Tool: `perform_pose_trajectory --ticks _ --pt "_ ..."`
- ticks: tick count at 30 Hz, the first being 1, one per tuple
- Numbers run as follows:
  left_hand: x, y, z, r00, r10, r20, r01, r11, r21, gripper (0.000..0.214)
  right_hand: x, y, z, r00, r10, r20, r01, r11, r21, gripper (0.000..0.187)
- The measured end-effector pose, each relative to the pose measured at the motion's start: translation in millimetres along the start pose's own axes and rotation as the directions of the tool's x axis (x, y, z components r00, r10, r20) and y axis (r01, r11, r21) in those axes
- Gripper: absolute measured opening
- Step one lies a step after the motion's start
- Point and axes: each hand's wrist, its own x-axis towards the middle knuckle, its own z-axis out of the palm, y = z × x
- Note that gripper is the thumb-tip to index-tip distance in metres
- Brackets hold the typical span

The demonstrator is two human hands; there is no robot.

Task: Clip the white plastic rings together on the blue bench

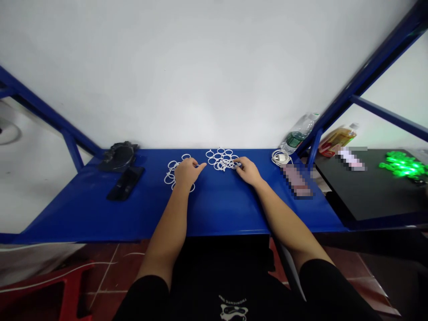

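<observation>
Two groups of thin white plastic rings lie on the blue table [220, 214]. My left hand [186, 173] is over the left group of rings [169, 179], hiding part of it. Its thumb sticks out to the right, apart from the fingers, and no ring shows in its grasp. The right group of rings [219, 157] is partly heaped, with several rings overlapping. At its right edge, my right hand [248, 171] has its thumb and fingertips closed on a white ring [235, 163]. A gap of bare table separates the two groups.
At left lie a black round object [122, 156] and a dark flat phone-like object [125, 183]. At right are a coiled white cable [280, 157], a pixelated flat item [297, 180] and a leaning water bottle [297, 136]. Blue frame bars [313, 149] rise at both ends.
</observation>
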Motion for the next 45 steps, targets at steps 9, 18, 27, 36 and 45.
perform_pose_trajectory --ticks 9,18,27,36,45 --pt "-29.3 41.1 33.8 0.914 0.362 0.181 -0.360 0.932 -0.045 0.030 -1.0 -5.7 9.2 0.989 0.045 0.144 -0.015 0.979 -0.202 0.035" --pt "-28.3 41.3 59.2 0.813 0.546 0.202 -0.518 0.837 -0.175 0.048 1.9 -7.2 2.4 0.991 0.077 -0.106 -0.068 0.994 0.085 0.010" --pt "-28.8 43.6 49.0 0.826 0.564 -0.006 -0.536 0.781 -0.320 0.027 -6.7 -33.2 15.4 0.994 0.026 0.107 -0.086 0.796 0.599 0.020" --pt "-31.0 46.0 43.2 0.736 0.664 0.129 -0.627 0.741 -0.238 0.028 -10.3 -41.8 2.0 0.982 -0.186 -0.042 0.190 0.934 0.302 0.015" --pt "-31.3 43.2 50.9 0.707 0.687 0.167 -0.657 0.726 -0.203 0.028 -8.3 -39.5 1.4 0.986 -0.166 -0.027 0.164 0.921 0.354 0.018"
